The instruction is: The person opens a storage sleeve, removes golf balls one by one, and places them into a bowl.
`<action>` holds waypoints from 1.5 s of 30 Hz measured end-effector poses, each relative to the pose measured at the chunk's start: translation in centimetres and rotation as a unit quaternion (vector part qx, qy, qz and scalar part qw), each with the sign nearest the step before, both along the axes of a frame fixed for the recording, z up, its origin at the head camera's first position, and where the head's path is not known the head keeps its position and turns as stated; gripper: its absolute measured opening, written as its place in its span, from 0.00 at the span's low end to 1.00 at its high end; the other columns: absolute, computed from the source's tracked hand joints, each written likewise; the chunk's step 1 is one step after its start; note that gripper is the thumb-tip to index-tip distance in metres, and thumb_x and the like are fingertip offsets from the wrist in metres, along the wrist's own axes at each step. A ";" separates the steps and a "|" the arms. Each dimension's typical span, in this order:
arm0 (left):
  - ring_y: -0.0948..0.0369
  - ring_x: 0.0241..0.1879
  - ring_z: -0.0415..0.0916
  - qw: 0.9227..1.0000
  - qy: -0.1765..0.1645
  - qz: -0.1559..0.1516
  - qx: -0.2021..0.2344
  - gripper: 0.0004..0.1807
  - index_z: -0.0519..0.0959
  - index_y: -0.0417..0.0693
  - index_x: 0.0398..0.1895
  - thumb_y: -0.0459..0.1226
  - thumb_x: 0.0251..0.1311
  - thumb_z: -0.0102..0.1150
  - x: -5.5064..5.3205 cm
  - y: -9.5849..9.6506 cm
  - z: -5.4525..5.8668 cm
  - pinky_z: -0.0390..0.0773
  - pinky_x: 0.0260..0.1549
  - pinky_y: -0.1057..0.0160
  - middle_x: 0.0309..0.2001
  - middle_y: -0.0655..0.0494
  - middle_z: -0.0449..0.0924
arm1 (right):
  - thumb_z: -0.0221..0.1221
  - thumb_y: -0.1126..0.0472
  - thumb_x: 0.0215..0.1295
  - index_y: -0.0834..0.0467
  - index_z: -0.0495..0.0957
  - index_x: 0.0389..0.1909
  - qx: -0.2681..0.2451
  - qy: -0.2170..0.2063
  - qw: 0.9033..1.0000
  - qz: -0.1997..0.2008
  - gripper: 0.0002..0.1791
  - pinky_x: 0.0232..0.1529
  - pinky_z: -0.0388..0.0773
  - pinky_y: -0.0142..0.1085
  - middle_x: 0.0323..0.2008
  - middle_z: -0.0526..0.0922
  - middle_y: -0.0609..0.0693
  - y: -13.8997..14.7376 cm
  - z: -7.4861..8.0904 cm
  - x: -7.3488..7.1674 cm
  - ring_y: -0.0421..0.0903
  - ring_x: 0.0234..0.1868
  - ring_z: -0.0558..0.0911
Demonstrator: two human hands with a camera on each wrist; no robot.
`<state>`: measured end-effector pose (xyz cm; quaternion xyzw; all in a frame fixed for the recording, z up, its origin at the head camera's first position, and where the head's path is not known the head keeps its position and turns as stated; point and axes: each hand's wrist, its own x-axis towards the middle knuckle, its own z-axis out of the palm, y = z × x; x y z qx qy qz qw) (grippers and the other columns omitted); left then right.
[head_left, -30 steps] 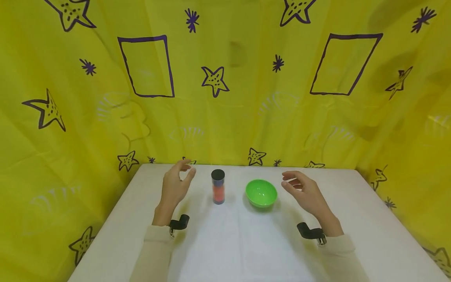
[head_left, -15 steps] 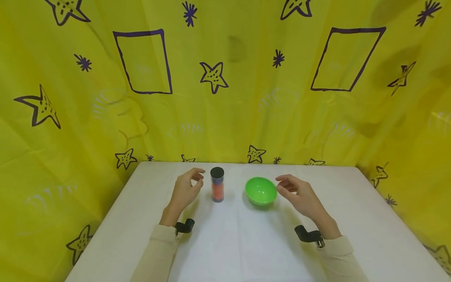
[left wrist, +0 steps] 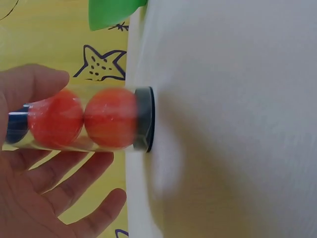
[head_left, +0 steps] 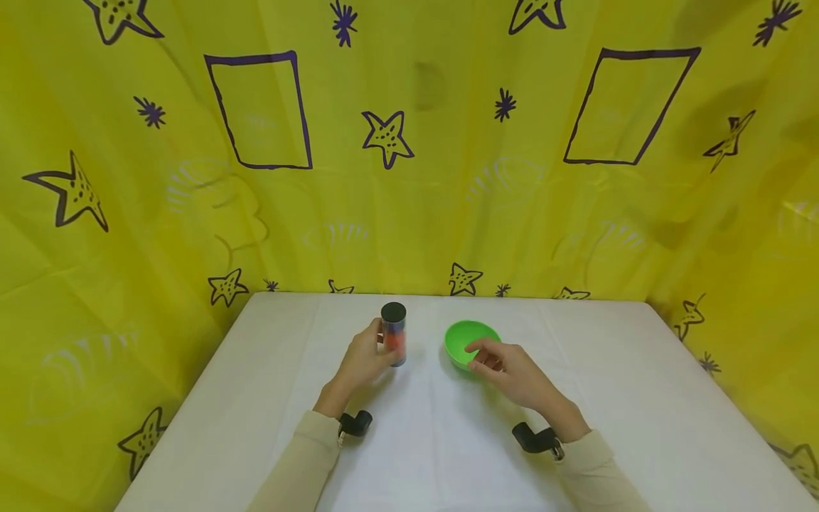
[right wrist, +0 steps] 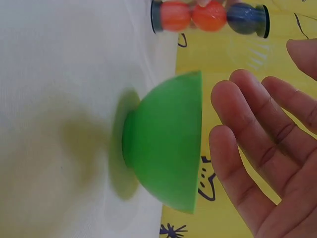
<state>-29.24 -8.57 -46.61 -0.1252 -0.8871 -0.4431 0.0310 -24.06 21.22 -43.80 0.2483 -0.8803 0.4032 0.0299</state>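
Note:
A clear tube (head_left: 396,341) with black end caps stands upright on the table; two red-orange balls and a dark blue one (right wrist: 242,18) show inside it. My left hand (head_left: 363,357) is around its left side, with the thumb (left wrist: 44,82) across the front and the fingers behind. Whether the base touches the cloth, I cannot tell. To the right sits a green bowl (right wrist: 166,141), partly covered in the head view by my right hand (head_left: 508,368). That hand hovers by the bowl's rim, fingers (right wrist: 247,119) loosely extended, holding nothing.
White cloth covers the table (head_left: 441,448). Yellow curtains (head_left: 416,213) with drawn stars hang along its back and both sides. A black wrist camera (head_left: 355,424) is strapped to the left wrist and another camera (head_left: 534,437) to the right.
My left hand has moved right and closed around the tube. My right hand has moved left, from beside the green bowl to over its near right rim.

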 end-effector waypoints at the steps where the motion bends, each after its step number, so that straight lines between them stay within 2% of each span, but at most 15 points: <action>1: 0.45 0.54 0.80 1.000 0.000 0.003 0.001 0.26 0.72 0.42 0.60 0.37 0.60 0.70 0.1 0.1 0.0 0.79 0.54 0.44 0.54 0.41 0.83 | 0.63 0.61 0.71 0.62 0.81 0.53 0.002 0.000 1.000 0.003 0.14 0.38 0.80 0.31 0.34 0.88 0.55 -0.2 -0.1 0.0 0.39 0.34 0.82; 7: 0.46 0.56 0.80 1.000 -0.006 0.022 -0.002 0.26 0.71 0.44 0.60 0.41 0.63 0.70 0.4 0.6 0.0 0.77 0.58 0.43 0.55 0.42 0.83 | 0.62 0.62 0.71 0.62 0.81 0.53 0.014 -0.018 1.000 0.016 0.13 0.38 0.80 0.31 0.34 0.87 0.53 -0.8 -0.4 0.3 0.35 0.33 0.81; 16: 0.44 0.62 0.78 1.000 0.000 0.019 -0.014 0.28 0.70 0.48 0.61 0.41 0.61 0.72 0.6 0.9 -0.1 0.72 0.65 0.39 0.58 0.41 0.82 | 0.62 0.60 0.71 0.63 0.81 0.52 0.016 -0.034 0.999 0.024 0.14 0.38 0.80 0.30 0.33 0.86 0.46 -1.7 -0.3 0.6 0.33 0.33 0.80; 23: 0.46 0.64 0.77 1.000 0.011 -0.003 -0.018 0.27 0.75 0.52 0.61 0.40 0.60 0.73 0.8 0.8 -0.2 0.71 0.66 0.39 0.58 0.47 0.84 | 0.63 0.58 0.71 0.61 0.82 0.52 0.008 -0.030 0.999 0.020 0.14 0.38 0.80 0.31 0.33 0.86 0.45 -2.1 -0.6 0.7 0.33 0.34 0.80; 29: 0.51 0.63 0.77 0.999 0.038 -0.029 -0.021 0.27 0.77 0.53 0.61 0.40 0.58 0.74 0.7 1.2 -0.5 0.72 0.66 0.44 0.57 0.54 0.83 | 0.63 0.58 0.72 0.60 0.81 0.53 0.000 -0.033 0.999 0.012 0.14 0.38 0.81 0.31 0.34 0.85 0.45 -2.4 -0.8 0.8 0.35 0.34 0.81; 33: 0.52 0.60 0.78 0.995 0.068 -0.047 -0.052 0.29 0.75 0.51 0.64 0.41 0.60 0.73 0.8 1.5 -0.7 0.75 0.64 0.47 0.56 0.53 0.81 | 0.63 0.60 0.71 0.60 0.81 0.53 -0.010 -0.032 0.999 0.005 0.14 0.38 0.81 0.31 0.33 0.85 0.45 -2.6 -0.8 0.7 0.35 0.33 0.80; 38: 0.54 0.54 0.78 0.989 0.096 -0.068 -0.092 0.29 0.75 0.53 0.65 0.42 0.60 0.73 1.1 1.9 -0.5 0.79 0.57 0.50 0.53 0.53 0.78 | 0.63 0.64 0.70 0.62 0.78 0.56 -0.038 -0.023 0.999 -0.009 0.16 0.38 0.81 0.31 0.34 0.85 0.49 -2.9 -0.8 0.8 0.36 0.33 0.81; 45: 0.54 0.51 0.73 0.982 0.122 -0.082 -0.121 0.28 0.77 0.56 0.63 0.43 0.58 0.74 1.4 2.2 0.3 0.78 0.49 0.53 0.50 0.54 0.76 | 0.64 0.60 0.70 0.63 0.74 0.61 -0.066 -0.006 0.997 -0.032 0.22 0.37 0.80 0.31 0.36 0.84 0.50 -3.0 -0.4 0.9 0.42 0.34 0.83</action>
